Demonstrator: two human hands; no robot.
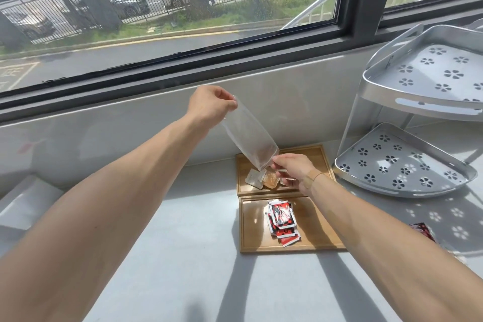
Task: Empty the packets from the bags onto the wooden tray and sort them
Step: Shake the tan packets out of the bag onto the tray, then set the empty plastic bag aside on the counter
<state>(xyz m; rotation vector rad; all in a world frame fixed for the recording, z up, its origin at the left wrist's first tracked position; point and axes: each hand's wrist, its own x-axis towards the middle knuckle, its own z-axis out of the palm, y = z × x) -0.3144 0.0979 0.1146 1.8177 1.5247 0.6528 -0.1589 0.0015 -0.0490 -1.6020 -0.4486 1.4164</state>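
A clear plastic bag (248,136) hangs tilted, mouth downward, over the far wooden tray (318,154). My left hand (211,107) pinches its upper end. My right hand (292,168) grips its lower open end just above the tray. Pale and orange packets (261,179) lie on the far tray under the bag's mouth. The near wooden tray (253,230) holds a pile of red, black and white packets (282,221). The bag looks nearly empty; I cannot tell whether any packet is still inside.
A two-tier silver corner rack (407,162) with flower cut-outs stands to the right of the trays. A red packet or bag (423,230) lies on the counter by my right forearm. A window and its sill run along the back.
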